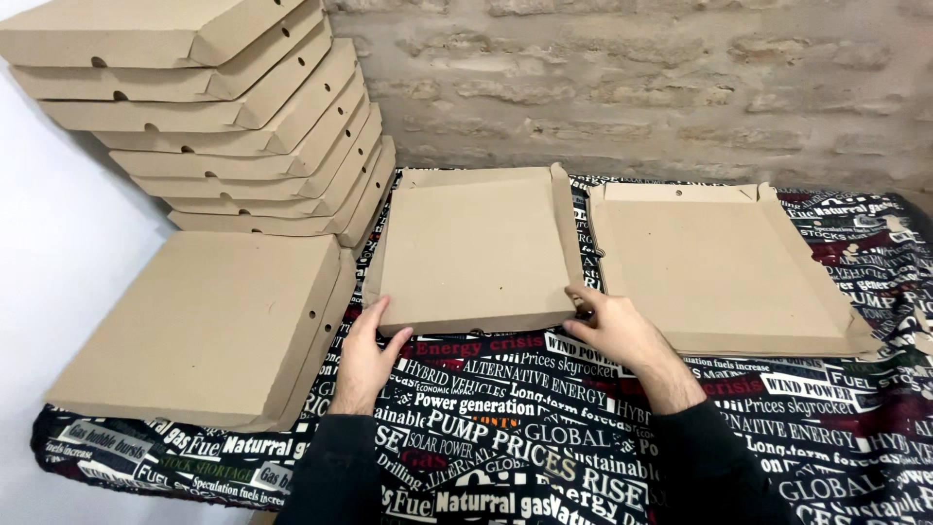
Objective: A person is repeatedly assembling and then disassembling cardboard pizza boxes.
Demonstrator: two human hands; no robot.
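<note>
Cardboard box blank [476,248] lying flat mid-bench directly ahead of both hands, its near edge running left to right: left hand [364,355] rests spread at the near-left corner, right hand [612,326] pinches the near-right corner, equally close.

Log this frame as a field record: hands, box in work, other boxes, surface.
left hand: on near left corner of half-folded box
right hand: fingers at its near right corner
half-folded box: brown cardboard, side flaps raised
flat blank: unfolded, to the right
closed box: at left, lying flat
stack of closed boxes: behind it, leaning
tablecloth: dark, printed
</note>
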